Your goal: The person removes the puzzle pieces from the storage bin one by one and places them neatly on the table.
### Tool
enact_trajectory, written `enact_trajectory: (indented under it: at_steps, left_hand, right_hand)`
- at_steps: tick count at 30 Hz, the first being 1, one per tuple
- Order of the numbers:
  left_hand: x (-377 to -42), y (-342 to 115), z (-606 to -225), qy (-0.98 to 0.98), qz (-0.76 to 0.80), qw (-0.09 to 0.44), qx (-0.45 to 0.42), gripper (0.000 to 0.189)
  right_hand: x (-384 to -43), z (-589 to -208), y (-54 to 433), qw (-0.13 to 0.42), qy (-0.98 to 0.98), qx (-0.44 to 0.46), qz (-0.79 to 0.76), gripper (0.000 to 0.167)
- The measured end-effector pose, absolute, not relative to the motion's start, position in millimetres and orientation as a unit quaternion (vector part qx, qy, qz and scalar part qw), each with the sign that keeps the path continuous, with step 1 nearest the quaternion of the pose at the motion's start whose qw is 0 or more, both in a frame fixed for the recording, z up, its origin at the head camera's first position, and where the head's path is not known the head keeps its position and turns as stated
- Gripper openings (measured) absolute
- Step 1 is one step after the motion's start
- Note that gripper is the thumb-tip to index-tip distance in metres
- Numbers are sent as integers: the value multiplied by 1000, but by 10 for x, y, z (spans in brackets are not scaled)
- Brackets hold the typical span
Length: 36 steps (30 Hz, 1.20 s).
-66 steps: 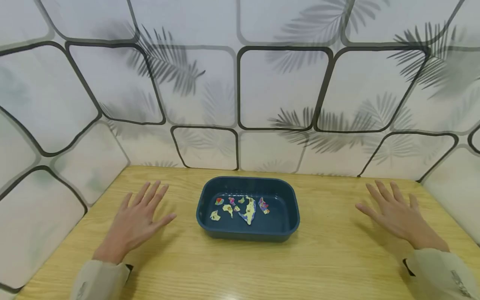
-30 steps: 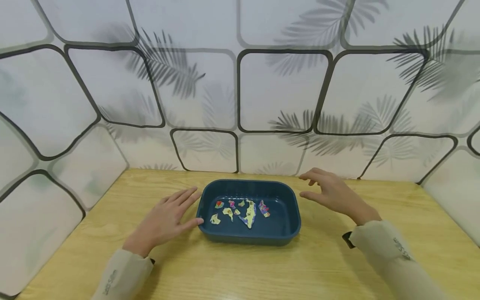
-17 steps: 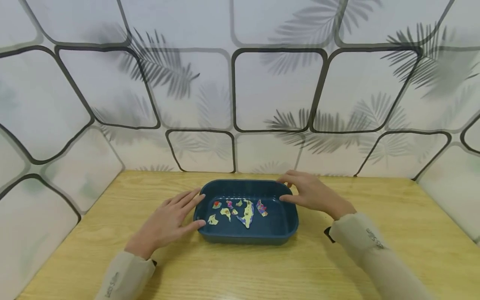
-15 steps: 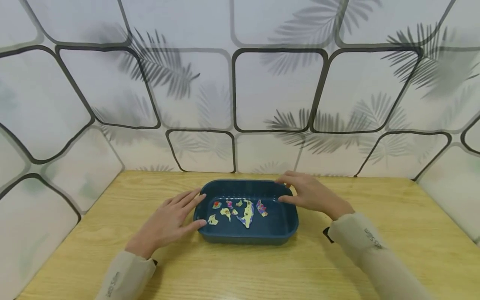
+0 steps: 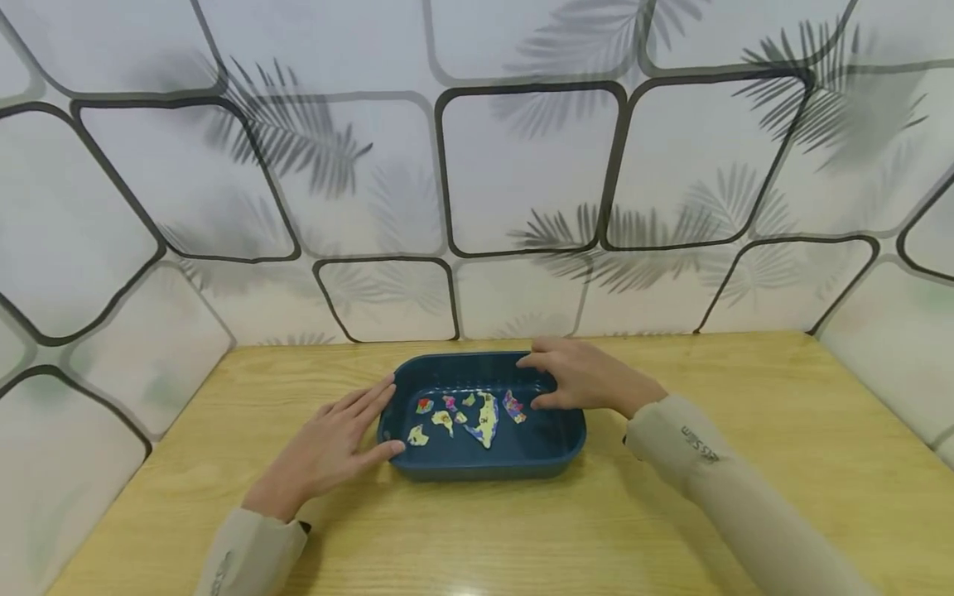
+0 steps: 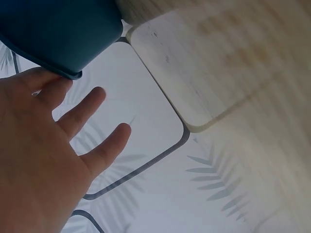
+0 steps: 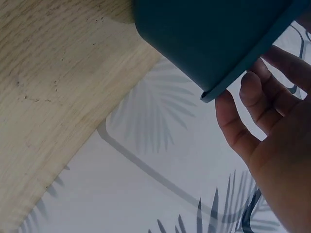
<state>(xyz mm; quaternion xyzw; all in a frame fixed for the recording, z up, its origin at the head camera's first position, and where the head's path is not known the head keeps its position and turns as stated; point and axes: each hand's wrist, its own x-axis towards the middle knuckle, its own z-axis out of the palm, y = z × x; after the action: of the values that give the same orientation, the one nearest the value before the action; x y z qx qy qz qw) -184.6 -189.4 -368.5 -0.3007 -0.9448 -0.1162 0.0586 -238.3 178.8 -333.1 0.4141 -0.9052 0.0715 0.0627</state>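
At left, we find the left hand (image 5: pixel 325 449) with fingers extended, touching the rim of the dark-blue tray (image 5: pixel 480 473) without gripping. Inside lie irregular printed pieces (image 5: pixel 487 422). The right hand (image 5: pixel 589 381), loosely curled, visibly holding nothing, has moved inward from the rim; we judge the rightmost piece (image 5: pixel 513 406) now within reach. Prints are illegible; neither wrist view shows the pieces.
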Motion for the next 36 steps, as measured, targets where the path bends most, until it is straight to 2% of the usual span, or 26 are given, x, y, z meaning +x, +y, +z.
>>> enact_trajectory:
  at_steps: [4,8,21,29,36]
  left_hand:
    - [-1857,-1883,-3701,-946,-136,38,-291,82]
    - [-1868,-1877,-3700,-946,-135,39,-293,82]
    - [-1869,-1892,-3695,-947,-134,37,-291,83]
    - [-1841,-1922,-3703,-947,-146,26,-286,82]
    - [-1824,-1939,-3684,-948,-149,27,-281,81]
  right_hand:
    - [-2413,-3366,1782,87,-890,445,46,54]
    - [-2421,-3408,1771,97,-876,472,26,53]
    - [-2416,-3307,1587,-53,-903,425,-33,59]
    - [-2452,-3336,1462,-105,-910,396,-59,64]
    - [-2471,-3411,1387,-124,-913,381,-77,64]
